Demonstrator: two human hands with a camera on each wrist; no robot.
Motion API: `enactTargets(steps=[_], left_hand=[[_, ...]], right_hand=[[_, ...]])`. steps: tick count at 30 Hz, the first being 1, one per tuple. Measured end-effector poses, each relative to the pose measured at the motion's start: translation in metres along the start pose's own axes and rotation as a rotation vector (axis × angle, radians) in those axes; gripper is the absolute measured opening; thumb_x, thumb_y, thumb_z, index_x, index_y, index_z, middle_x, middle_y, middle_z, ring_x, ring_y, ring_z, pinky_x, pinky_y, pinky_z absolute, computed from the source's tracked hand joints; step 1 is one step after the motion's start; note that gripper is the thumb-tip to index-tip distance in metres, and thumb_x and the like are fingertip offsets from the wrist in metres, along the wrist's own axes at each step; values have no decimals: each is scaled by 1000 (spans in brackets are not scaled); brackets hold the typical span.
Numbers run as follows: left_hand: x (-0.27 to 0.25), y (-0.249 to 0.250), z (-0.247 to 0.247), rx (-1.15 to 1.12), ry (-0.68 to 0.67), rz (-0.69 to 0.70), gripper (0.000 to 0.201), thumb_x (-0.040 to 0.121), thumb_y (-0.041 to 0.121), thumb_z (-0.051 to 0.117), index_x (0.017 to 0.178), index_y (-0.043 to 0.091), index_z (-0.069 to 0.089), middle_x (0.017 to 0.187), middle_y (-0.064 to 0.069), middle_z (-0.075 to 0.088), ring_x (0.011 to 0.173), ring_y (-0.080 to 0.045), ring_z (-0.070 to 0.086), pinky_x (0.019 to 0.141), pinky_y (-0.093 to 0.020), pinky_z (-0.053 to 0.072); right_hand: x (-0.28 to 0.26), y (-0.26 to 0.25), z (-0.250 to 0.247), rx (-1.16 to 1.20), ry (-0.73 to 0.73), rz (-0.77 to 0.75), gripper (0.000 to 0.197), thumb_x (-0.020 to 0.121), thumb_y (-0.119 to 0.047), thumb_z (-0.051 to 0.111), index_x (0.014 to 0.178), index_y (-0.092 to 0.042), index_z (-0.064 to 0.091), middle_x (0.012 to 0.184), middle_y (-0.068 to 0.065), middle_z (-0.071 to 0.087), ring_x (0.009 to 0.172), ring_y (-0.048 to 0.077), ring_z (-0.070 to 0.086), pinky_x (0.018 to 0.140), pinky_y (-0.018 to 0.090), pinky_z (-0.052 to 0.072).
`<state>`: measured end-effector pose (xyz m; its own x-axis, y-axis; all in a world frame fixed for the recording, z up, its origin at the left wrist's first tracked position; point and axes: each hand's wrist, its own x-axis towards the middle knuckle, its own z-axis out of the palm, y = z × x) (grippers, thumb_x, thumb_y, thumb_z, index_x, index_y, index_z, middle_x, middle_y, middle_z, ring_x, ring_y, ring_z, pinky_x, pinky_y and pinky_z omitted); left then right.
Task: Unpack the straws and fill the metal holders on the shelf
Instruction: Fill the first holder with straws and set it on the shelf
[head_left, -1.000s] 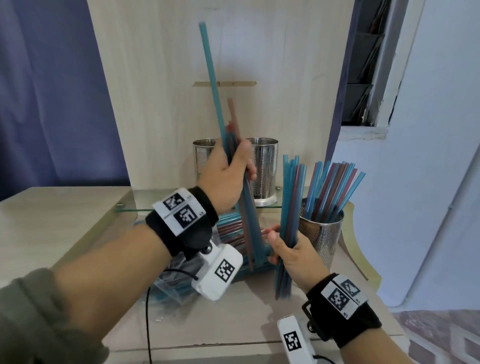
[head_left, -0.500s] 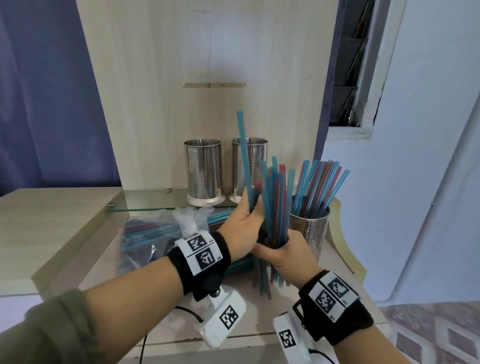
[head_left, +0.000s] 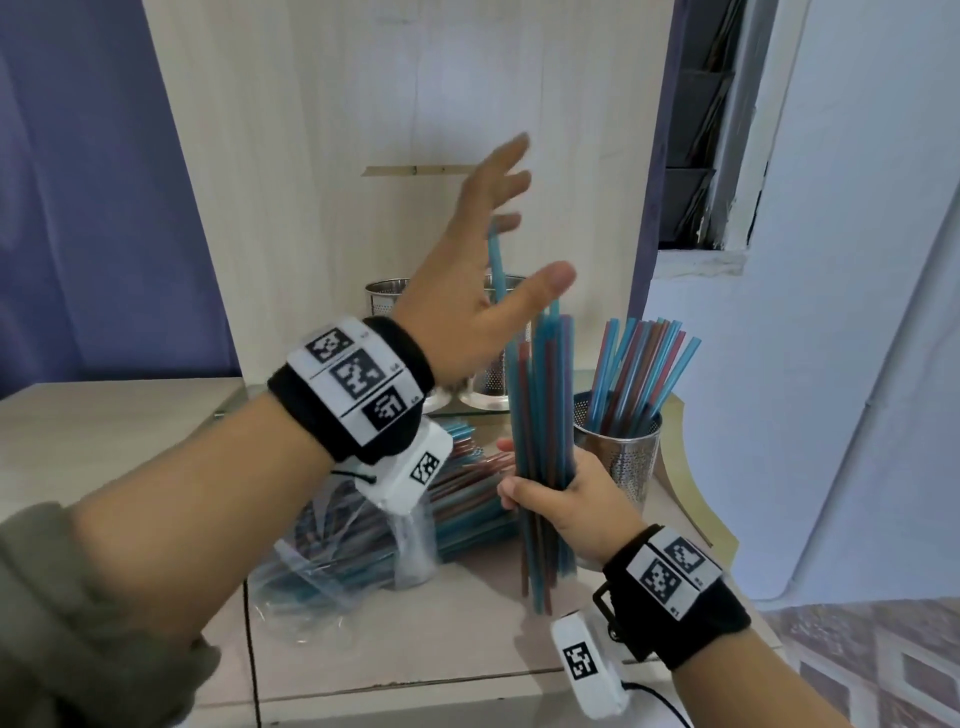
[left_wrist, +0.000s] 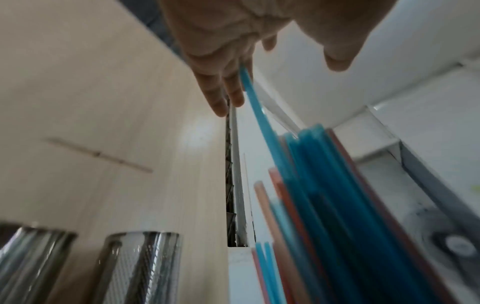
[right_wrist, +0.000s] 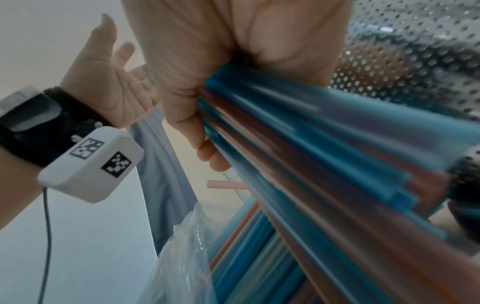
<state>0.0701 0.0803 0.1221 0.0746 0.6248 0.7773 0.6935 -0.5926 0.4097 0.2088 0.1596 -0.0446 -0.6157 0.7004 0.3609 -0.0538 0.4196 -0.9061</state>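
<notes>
My right hand (head_left: 550, 499) grips an upright bundle of blue and red straws (head_left: 543, 415) just above the counter, seen close in the right wrist view as the bundle (right_wrist: 311, 154) in the right hand (right_wrist: 182, 92). One blue straw (head_left: 497, 260) stands taller than the rest. My left hand (head_left: 498, 228) is raised above the bundle with straight, spread fingers, and the tall straw (left_wrist: 259, 115) has its tip against those fingers (left_wrist: 228, 86). A perforated metal holder (head_left: 621, 457) right of the bundle is full of straws. Two empty holders (head_left: 387, 296) (head_left: 493, 374) stand on the glass shelf behind.
A clear plastic bag (head_left: 363, 545) with several more straws lies on the counter left of the bundle. A wooden back panel (head_left: 311, 156) rises behind the shelf. The counter's curved edge (head_left: 696, 499) and a white wall are on the right.
My left hand has let go of the bundle and risen above it with its fingers spread. The right hand now holds the whole bundle alone, in much the same place.
</notes>
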Motion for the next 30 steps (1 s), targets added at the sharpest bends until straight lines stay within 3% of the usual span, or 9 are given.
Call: enactTargets(steps=[4,6,11,15,18,22,26,28,30], left_hand=[[-8,-6,18,345,-217,55,61,94,50,45,144,16,36,142,-1,44,125,-7,43,106,-32,40],[-25,-15,32,348,-299,72,56,96,45,44,144,15,37,137,-2,49,122,-8,47,103,-26,40],[-35,-26,37,270,-159,155,64,97,33,48,151,15,18,152,-1,34,140,-9,30,116,-26,25],[-37,-22,41,253,-258,220,48,100,33,39,145,16,36,142,-1,48,129,-7,42,108,-25,34],[-38,-29,45,50,-155,106,53,99,40,32,148,21,30,145,2,45,134,-2,39,109,-19,33],[-43,-52,54,-110,-112,-187,61,92,54,33,142,21,40,129,6,56,122,0,50,101,-17,40],[-45,-71,71,115,-301,-287,50,94,40,53,139,22,41,128,6,54,119,-4,51,103,-36,45],[-41,-71,84,233,-449,-290,65,90,43,60,144,20,33,141,0,46,127,-9,44,109,-30,36],[-34,-68,98,312,-545,-313,84,85,50,64,149,15,23,152,-5,32,138,-15,33,111,-27,25]], right_hand=[[2,3,5,68,48,4,6,81,-9,75,86,-11,72,85,8,72,86,22,68,88,40,55],[2,4,5,85,63,-18,5,79,-10,76,82,-11,72,85,8,72,85,22,68,86,40,55],[-1,5,3,80,37,-50,10,83,-5,73,88,-2,65,77,2,71,77,15,67,77,30,53],[-5,2,0,122,45,-21,11,85,-7,72,91,1,66,75,5,70,74,15,68,72,29,53],[-9,-5,-9,127,76,-21,9,84,-10,74,88,-6,68,75,7,71,74,18,68,74,34,56],[-12,-28,-39,165,161,-35,8,85,-4,70,88,-10,68,73,6,69,72,20,69,72,33,56],[-2,-61,-68,195,253,-82,8,88,-4,65,86,-11,64,67,7,64,65,21,64,71,37,57],[9,-78,-85,198,271,-123,11,89,-10,66,81,-16,66,66,6,62,67,26,60,77,46,53],[22,-96,-102,220,279,-157,12,90,-13,65,78,-17,64,64,4,61,66,26,57,77,46,51]])
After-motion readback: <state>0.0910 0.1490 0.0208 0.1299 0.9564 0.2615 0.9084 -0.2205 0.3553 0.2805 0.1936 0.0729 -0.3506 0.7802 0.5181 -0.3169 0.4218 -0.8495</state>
